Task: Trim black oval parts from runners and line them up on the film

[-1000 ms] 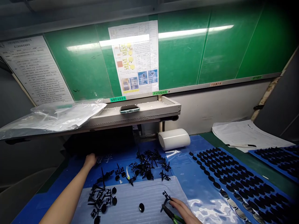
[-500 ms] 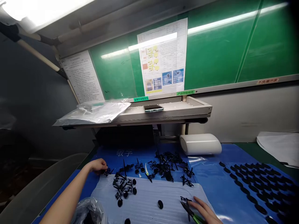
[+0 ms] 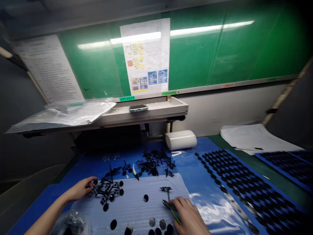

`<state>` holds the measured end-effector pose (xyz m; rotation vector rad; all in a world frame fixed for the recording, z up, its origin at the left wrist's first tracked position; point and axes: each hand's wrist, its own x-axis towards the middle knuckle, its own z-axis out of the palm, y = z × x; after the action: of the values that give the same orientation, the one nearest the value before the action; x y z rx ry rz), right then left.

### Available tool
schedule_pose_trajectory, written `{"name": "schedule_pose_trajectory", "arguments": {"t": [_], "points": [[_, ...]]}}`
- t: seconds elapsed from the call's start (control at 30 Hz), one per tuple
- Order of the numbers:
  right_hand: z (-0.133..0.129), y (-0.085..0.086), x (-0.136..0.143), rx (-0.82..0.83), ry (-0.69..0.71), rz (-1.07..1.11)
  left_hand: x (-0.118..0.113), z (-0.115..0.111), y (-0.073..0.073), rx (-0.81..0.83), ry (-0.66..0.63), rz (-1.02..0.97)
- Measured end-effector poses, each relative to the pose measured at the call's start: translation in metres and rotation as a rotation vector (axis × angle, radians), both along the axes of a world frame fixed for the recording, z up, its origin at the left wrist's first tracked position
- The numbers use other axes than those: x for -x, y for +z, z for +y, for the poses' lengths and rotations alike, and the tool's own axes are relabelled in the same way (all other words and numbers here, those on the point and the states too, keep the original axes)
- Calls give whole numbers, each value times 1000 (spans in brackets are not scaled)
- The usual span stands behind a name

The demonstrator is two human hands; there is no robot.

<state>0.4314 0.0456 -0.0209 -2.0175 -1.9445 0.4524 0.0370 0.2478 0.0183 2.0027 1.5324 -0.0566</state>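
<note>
My left hand [image 3: 81, 188] is at the left edge of the pale mat [image 3: 132, 184], its fingers pinched on a black branched part [image 3: 91, 193] beside a cluster of similar black parts [image 3: 107, 190]. My right hand [image 3: 188, 213] holds green-handled nippers [image 3: 174, 215], with their dark jaws pointing up and left. Just above the jaws, a black stem part [image 3: 166, 189] reaches down to the right fingers. Black discs [image 3: 146, 197] lie on the mat, several near its front edge. A heap of black branched parts [image 3: 153, 163] sits behind the mat.
Rows of black discs [image 3: 232, 173] cover the blue sheet at the right. A white roll [image 3: 181, 140] stands behind the heap. A shelf [image 3: 151, 112] carries a phone [image 3: 138, 108] and bagged papers [image 3: 70, 112]. A clear bag [image 3: 70, 223] lies at the front left.
The view has swung right and down, showing more discs and a second sheet of them. My left hand has come to the cluster's left side. The nippers remain in my right hand.
</note>
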Motion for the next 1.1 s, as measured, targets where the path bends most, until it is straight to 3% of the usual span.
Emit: {"name": "schedule_pose_trajectory", "arguments": {"t": [0.07,0.2,0.27,0.4,0.5,0.6,0.73,0.9,1.0,1.1], "points": [[7,6,6,-117,-5,5,-1,-4,-4,9,-7,74],[5,13,6,-145,47,44,-24,-16,4,-110,2,218],[-6,14,0,-149,63,67,-56,-35,11,-194,-59,224],[-42,13,-14,-88,47,102,-147,-100,16,-180,-396,47],[-65,8,-19,-22,50,129,-209,-149,9,-168,-604,-38],[-78,2,-16,10,21,165,-249,-182,-3,-214,-685,-3],[-89,-3,-6,10,-54,249,-264,-200,-20,-269,-689,111],[-115,0,-9,-49,-186,456,-252,-210,-36,-350,-674,106],[-145,5,-20,-62,-295,615,-248,-236,-46,-401,-600,-134],[-176,7,-29,-27,-358,893,-259,-279,-54,-156,-520,-527]]}}
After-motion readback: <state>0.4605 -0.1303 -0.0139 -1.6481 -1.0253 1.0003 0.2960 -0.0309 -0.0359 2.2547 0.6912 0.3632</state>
